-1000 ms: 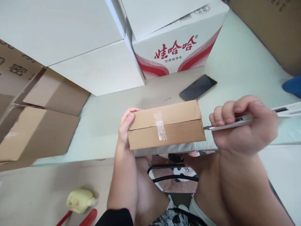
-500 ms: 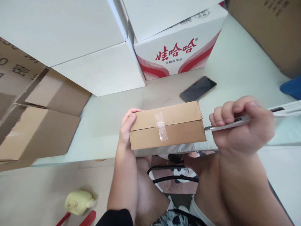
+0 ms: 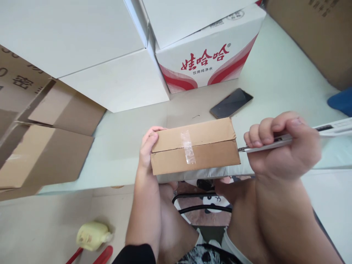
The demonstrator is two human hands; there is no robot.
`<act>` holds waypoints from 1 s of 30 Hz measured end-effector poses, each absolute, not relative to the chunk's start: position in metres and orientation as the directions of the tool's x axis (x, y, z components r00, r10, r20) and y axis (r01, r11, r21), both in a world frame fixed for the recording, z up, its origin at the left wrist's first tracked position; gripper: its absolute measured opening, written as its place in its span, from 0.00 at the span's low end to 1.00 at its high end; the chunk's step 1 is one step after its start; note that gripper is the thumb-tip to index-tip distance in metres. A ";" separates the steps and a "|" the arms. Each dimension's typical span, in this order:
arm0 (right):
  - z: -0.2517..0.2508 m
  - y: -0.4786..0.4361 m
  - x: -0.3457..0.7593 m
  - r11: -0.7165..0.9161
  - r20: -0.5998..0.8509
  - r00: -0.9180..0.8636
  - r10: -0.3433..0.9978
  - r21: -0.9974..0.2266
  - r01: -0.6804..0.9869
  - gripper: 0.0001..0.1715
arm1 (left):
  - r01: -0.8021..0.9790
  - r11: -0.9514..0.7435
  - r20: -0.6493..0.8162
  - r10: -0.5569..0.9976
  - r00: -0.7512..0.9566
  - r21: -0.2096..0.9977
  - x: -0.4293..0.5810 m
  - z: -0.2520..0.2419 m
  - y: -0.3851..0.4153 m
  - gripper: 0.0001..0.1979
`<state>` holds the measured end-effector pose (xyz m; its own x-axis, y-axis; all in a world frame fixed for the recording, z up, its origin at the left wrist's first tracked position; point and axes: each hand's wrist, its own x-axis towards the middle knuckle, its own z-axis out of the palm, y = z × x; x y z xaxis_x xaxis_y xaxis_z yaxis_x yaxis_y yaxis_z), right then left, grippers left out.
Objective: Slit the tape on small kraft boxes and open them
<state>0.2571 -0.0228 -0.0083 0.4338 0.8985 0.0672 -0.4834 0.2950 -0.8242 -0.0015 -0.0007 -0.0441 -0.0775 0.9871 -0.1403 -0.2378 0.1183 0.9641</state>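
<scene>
A small brown cardboard box (image 3: 213, 152) is held above the front edge of the table, its flap seam facing me with a strip of clear tape (image 3: 188, 146) across the middle. My left hand (image 3: 147, 146) grips its left end, thumb on the near face and other fingers partly hidden behind. My right hand (image 3: 286, 143) is closed around a white-handled utility knife (image 3: 334, 128). The blade tip meets the right end of the box at the seam; how deep it goes cannot be seen.
A black phone (image 3: 232, 103) lies on the table behind the box. White cartons (image 3: 115, 82) and a red-and-white water carton (image 3: 205, 68) stand at the back. Brown cartons (image 3: 55, 143) are at left, another (image 3: 316, 40) at right. A yellow bottle (image 3: 93, 235) is below, lower left.
Almost nothing differs. The whole view has shifted very slightly; both hands, the box and the utility knife keep the same positions relative to each other.
</scene>
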 end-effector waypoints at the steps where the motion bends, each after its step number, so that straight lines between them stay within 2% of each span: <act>1: -0.009 -0.023 0.257 0.294 0.069 0.433 0.899 -0.826 -0.481 0.12 | -0.235 0.121 -0.142 0.987 -0.076 0.964 -0.002 -0.044 0.000 0.18; 5: -0.009 -0.023 0.257 0.279 0.047 0.434 0.899 -0.827 -0.488 0.13 | -0.219 0.105 -0.126 0.989 -0.080 0.970 -0.001 -0.044 -0.001 0.17; 12: -0.008 -0.020 0.256 0.256 -0.074 0.518 0.852 -0.806 -0.534 0.16 | -0.215 0.122 -0.142 0.987 -0.081 0.969 0.000 -0.043 -0.002 0.17; 30: 0.000 -0.019 0.254 0.246 -0.131 0.534 0.835 -0.780 -0.575 0.14 | -0.218 0.138 -0.159 0.984 -0.082 0.966 -0.001 -0.044 -0.002 0.18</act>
<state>0.2536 -0.0186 0.0003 0.5345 0.8350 -0.1309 -0.5750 0.2457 -0.7804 -0.0009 -0.0019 -0.0436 -0.0818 0.9840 -0.1585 -0.2183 0.1375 0.9661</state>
